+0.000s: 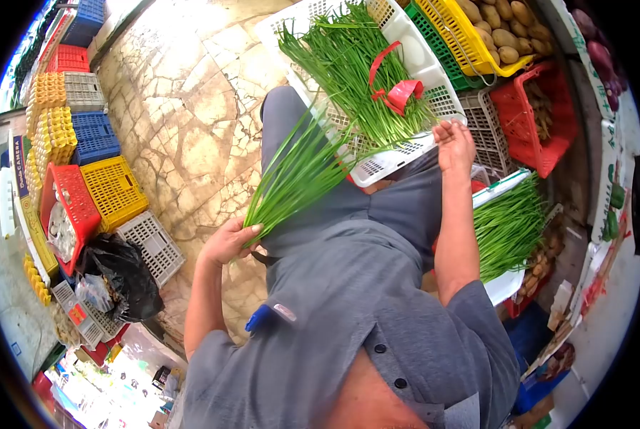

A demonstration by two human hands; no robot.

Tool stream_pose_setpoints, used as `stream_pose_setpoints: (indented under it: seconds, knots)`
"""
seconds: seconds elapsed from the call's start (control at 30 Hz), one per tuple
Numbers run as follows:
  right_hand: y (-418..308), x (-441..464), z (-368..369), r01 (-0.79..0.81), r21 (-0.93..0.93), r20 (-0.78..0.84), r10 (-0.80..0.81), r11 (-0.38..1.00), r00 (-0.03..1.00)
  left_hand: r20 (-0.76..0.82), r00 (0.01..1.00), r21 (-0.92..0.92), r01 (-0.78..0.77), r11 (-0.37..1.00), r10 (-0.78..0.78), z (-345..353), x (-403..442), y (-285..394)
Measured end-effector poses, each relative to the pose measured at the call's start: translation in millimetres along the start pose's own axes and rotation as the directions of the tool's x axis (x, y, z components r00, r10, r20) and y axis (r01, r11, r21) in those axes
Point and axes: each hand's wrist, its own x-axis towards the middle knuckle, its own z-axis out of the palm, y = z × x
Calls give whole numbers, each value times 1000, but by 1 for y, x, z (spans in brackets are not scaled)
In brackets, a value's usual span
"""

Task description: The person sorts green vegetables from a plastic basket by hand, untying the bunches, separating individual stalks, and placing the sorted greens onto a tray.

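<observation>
My left hand (230, 239) is closed round one end of a loose bunch of chives (295, 179), whose long green leaves fan out over my thigh towards the crate. My right hand (454, 146) is at the near right corner of the white plastic crate (368, 170), its fingers curled together; anything between them is too small to make out. A large pile of chives (352, 71) lies in that crate, which rests by my knees. On the pile sits a looped red ribbon (402, 93).
At my right a white tray holds more chives (509, 229). Beyond stand a yellow crate of potatoes (502, 32) and a red crate (541, 121). Along the left are stacked crates, including a yellow crate (112, 193), egg trays (52, 139) and a black plastic bag (123, 275). The floor (184, 136) is cracked stone.
</observation>
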Motion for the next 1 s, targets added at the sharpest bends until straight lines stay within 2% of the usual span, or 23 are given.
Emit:
stream_pose_setpoints:
  seconds: [0.1, 0.17, 0.23, 0.27, 0.3, 0.33, 0.43, 0.53, 0.63, 0.73, 0.83, 0.9, 0.97, 1.0]
  knots:
    - [-6, -25, 9, -15, -69, 137, 24, 998, 990, -10, 1000, -4, -28, 1000, 28, -1, -1, -2]
    - [8, -55, 26, -138, -116, 244, 163, 984, 956, 20, 998, -38, -55, 998, 56, -5, 0, -6]
    - [24, -92, 47, -357, -221, 280, 410, 908, 868, 4, 999, -47, -48, 998, 49, -5, 0, -7]
    - [34, -107, 52, -423, -310, 345, 516, 851, 784, -5, 999, -51, -44, 998, 44, -5, 0, -8]
    - [34, -125, 66, -504, -431, 309, 647, 749, 697, -6, 999, -64, -44, 997, 44, -6, -1, -11]
    - [51, -136, 70, -584, -399, 298, 702, 707, 647, -6, 999, -76, -47, 996, 46, -8, 0, -15]
    - [76, -143, 78, -582, -489, 300, 751, 650, 588, -2, 998, -104, -55, 993, 55, -5, -3, -16]
    - [75, -144, 100, -600, -438, 315, 739, 670, 595, 24, 998, -98, -60, 993, 63, -2, 0, -16]
    - [83, -141, 115, -678, -369, 260, 771, 636, 581, 28, 998, -87, -57, 995, 60, 2, 0, -11]
    - [85, -133, 117, -714, -194, 257, 738, 672, 624, 32, 998, -99, -56, 994, 59, 3, -2, -11]
    - [91, -104, 100, -636, -35, 226, 626, 771, 746, 49, 996, -104, -69, 992, 74, 1, -2, -12]
    - [81, -79, 83, -564, -45, 121, 565, 824, 816, 63, 995, -104, -68, 992, 75, -1, -1, -12]
    - [57, -56, 69, -482, 108, 24, 482, 870, 876, 70, 995, -105, -61, 993, 68, -4, -1, -13]
    - [45, -44, 53, -328, 31, 2, 329, 944, 944, 73, 995, -106, -58, 993, 65, -5, -1, -14]
